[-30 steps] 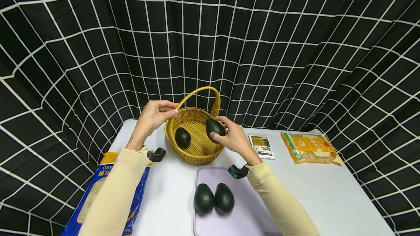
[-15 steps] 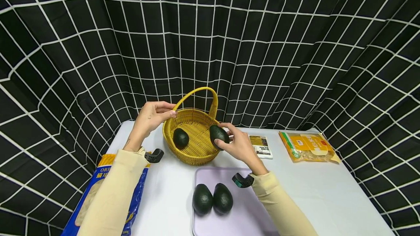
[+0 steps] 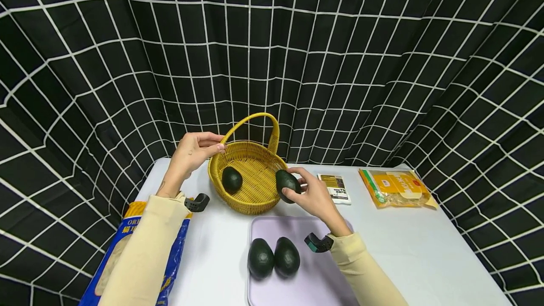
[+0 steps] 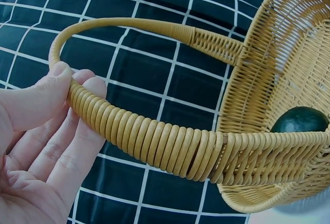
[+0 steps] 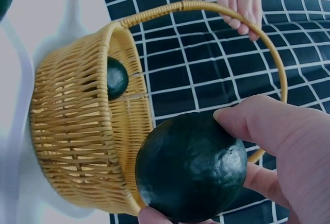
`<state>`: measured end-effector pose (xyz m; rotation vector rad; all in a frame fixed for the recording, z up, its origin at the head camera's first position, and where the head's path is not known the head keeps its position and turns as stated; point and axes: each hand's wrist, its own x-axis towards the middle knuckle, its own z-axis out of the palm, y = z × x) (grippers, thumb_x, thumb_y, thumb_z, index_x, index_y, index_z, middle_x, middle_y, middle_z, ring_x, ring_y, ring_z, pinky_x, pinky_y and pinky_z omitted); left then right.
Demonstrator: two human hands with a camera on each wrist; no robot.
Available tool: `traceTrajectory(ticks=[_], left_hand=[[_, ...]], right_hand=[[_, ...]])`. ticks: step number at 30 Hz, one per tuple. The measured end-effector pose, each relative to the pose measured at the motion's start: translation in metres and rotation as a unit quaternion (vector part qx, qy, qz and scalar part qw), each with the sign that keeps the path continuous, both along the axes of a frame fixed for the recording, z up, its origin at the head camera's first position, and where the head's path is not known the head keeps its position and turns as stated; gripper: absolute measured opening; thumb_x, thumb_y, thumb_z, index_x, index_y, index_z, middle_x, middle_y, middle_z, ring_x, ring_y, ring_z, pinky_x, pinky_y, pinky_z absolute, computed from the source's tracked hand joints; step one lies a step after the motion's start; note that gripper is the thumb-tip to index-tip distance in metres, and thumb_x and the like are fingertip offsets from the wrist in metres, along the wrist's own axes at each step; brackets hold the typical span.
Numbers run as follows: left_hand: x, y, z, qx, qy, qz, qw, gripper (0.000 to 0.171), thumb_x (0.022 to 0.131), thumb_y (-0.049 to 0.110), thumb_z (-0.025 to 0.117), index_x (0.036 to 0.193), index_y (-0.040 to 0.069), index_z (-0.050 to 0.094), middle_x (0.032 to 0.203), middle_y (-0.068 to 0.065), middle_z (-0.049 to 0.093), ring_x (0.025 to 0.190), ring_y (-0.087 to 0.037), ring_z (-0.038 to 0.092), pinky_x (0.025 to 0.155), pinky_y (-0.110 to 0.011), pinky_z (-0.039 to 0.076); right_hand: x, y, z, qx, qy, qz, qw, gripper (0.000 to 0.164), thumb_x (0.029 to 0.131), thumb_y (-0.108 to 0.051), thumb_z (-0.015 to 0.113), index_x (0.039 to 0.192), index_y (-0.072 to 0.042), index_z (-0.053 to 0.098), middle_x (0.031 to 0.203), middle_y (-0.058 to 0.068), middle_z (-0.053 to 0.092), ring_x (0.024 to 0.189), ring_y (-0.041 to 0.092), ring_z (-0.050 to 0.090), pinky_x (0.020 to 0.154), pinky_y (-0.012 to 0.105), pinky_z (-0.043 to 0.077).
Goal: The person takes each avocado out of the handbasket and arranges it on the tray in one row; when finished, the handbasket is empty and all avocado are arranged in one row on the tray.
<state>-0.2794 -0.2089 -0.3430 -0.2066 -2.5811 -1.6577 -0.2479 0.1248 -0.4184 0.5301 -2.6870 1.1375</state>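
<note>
While the left hand (image 3: 190,155) pinches the handle (image 3: 255,115), probably to steady the basket (image 3: 250,206), the right hand (image 3: 315,196) grips one avocado (image 3: 286,184), thumb opposing fingers around its curve, by the basket's right rim; a second avocado (image 3: 232,180) lies inside, two more avocados (image 3: 260,259) on the tray (image 3: 316,277)

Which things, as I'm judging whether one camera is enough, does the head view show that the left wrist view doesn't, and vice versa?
Only the head view shows the right hand holding an avocado, two more avocados on a lilac tray, a blue bag, an orange packet and a smaller packet.

Only the left wrist view shows the palm side of the left hand, close up.

Both show that hand pinching the handle, the basket, an avocado inside it, and the gridded cloth.
</note>
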Motion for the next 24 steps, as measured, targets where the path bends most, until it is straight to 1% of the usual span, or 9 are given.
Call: traceTrajectory(ticks=[3, 8, 10, 13, 15, 18, 20, 24], left_hand=[[0.0, 0.0, 0.0, 0.0, 0.001, -0.001, 1.0, 0.028, 0.096, 0.017, 0.072, 0.122, 0.007, 0.072, 0.113, -0.015, 0.076, 0.103, -0.025, 0.073, 0.08, -0.019, 0.056], [-0.001, 0.0, 0.0, -0.002, 0.0, 0.001, 1.0, 0.029, 0.096, 0.016, 0.072, 0.123, 0.006, 0.072, 0.113, -0.015, 0.076, 0.098, -0.017, 0.073, 0.087, -0.032, 0.059], [0.0, 0.0, 0.0, -0.001, -0.001, 0.0, 1.0, 0.03, 0.096, 0.016, 0.071, 0.124, 0.005, 0.071, 0.113, -0.015, 0.076, 0.098, -0.017, 0.073, 0.089, -0.036, 0.059], [0.0, -0.001, 0.0, 0.001, -0.001, -0.001, 1.0, 0.03, 0.096, 0.016, 0.071, 0.124, 0.004, 0.071, 0.114, -0.015, 0.076, 0.1, -0.02, 0.073, 0.087, -0.032, 0.059], [0.001, -0.001, 0.0, 0.004, 0.0, -0.001, 1.0, 0.03, 0.096, 0.015, 0.071, 0.124, 0.005, 0.071, 0.114, -0.016, 0.075, 0.104, -0.025, 0.073, 0.083, -0.026, 0.058], [0.001, -0.002, 0.0, 0.006, 0.001, 0.001, 1.0, 0.029, 0.096, 0.016, 0.072, 0.123, 0.006, 0.071, 0.114, -0.015, 0.075, 0.105, -0.026, 0.073, 0.079, -0.02, 0.056], [0.0, -0.002, 0.0, 0.005, 0.002, 0.001, 1.0, 0.029, 0.096, 0.017, 0.072, 0.123, 0.007, 0.072, 0.114, -0.015, 0.075, 0.104, -0.025, 0.073, 0.078, -0.02, 0.056], [0.0, -0.001, 0.0, 0.006, 0.004, -0.002, 1.0, 0.028, 0.096, 0.016, 0.072, 0.122, 0.006, 0.072, 0.113, -0.016, 0.075, 0.102, -0.024, 0.073, 0.083, -0.026, 0.059]], right_hand=[[0.003, 0.003, -0.002, -0.002, -0.005, -0.006, 1.0, 0.05, 0.084, -0.031, 0.08, 0.131, -0.026, 0.063, 0.104, 0.013, 0.075, 0.091, 0.026, 0.073, 0.072, 0.038, 0.058], [0.009, 0.007, -0.005, -0.007, -0.013, -0.015, 1.0, 0.05, 0.084, -0.03, 0.08, 0.131, -0.026, 0.063, 0.102, 0.014, 0.076, 0.09, 0.026, 0.074, 0.074, 0.039, 0.058], [0.011, 0.009, -0.007, -0.009, -0.015, -0.02, 1.0, 0.05, 0.083, -0.029, 0.08, 0.13, -0.026, 0.063, 0.102, 0.015, 0.076, 0.09, 0.027, 0.074, 0.075, 0.04, 0.058], [0.014, 0.01, -0.008, -0.013, -0.025, -0.026, 0.999, 0.05, 0.083, -0.029, 0.081, 0.13, -0.027, 0.063, 0.103, 0.015, 0.076, 0.091, 0.027, 0.074, 0.077, 0.041, 0.058], [0.016, 0.011, -0.009, -0.012, -0.029, -0.031, 0.999, 0.05, 0.083, -0.029, 0.08, 0.13, -0.027, 0.063, 0.104, 0.015, 0.076, 0.091, 0.026, 0.074, 0.077, 0.041, 0.058], [0.018, 0.012, -0.011, -0.01, -0.033, -0.038, 0.999, 0.05, 0.083, -0.031, 0.08, 0.13, -0.028, 0.063, 0.104, 0.015, 0.075, 0.091, 0.025, 0.074, 0.077, 0.041, 0.057], [0.019, 0.013, -0.012, -0.01, -0.032, -0.042, 0.999, 0.05, 0.083, -0.031, 0.08, 0.13, -0.028, 0.063, 0.104, 0.015, 0.076, 0.091, 0.025, 0.074, 0.077, 0.041, 0.057], [0.022, 0.016, -0.013, -0.013, -0.037, -0.048, 0.998, 0.051, 0.082, -0.03, 0.081, 0.13, -0.029, 0.063, 0.103, 0.014, 0.075, 0.092, 0.027, 0.074, 0.077, 0.04, 0.057]])
